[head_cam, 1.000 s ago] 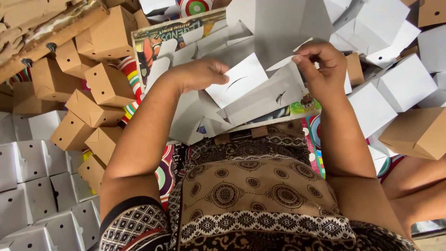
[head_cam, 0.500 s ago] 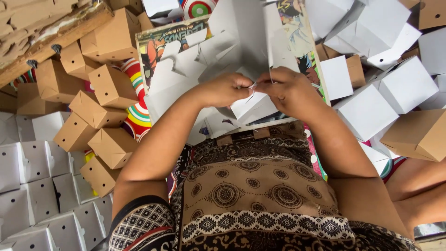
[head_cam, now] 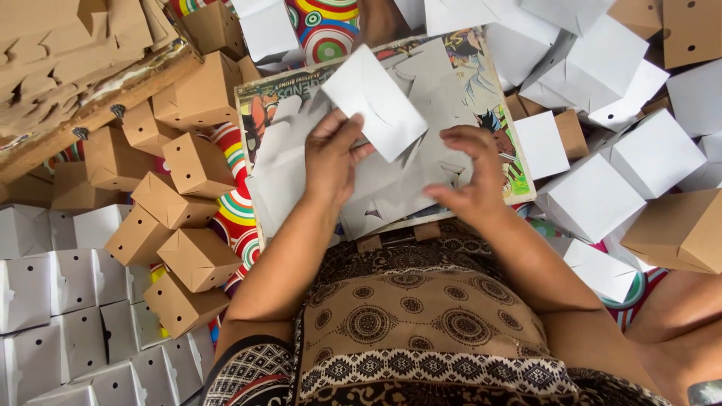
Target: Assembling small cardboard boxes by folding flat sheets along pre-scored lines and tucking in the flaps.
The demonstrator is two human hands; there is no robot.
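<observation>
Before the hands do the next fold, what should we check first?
1. Left hand has hold of the white box blank: ok, fingers pinch its lower corner.
2. Right hand helping: not ok, it is open and off the blank, over the grey flat sheets.
3. Blank lifted clear of the sheets: ok, it is tilted up.
4. Sheets sit steady on the picture board: ok.
5. Blank's flaps unbent: cannot tell, the far side is hidden.
6. Room for a finished one: cannot tell, brown boxes and white boxes crowd both sides.
</observation>
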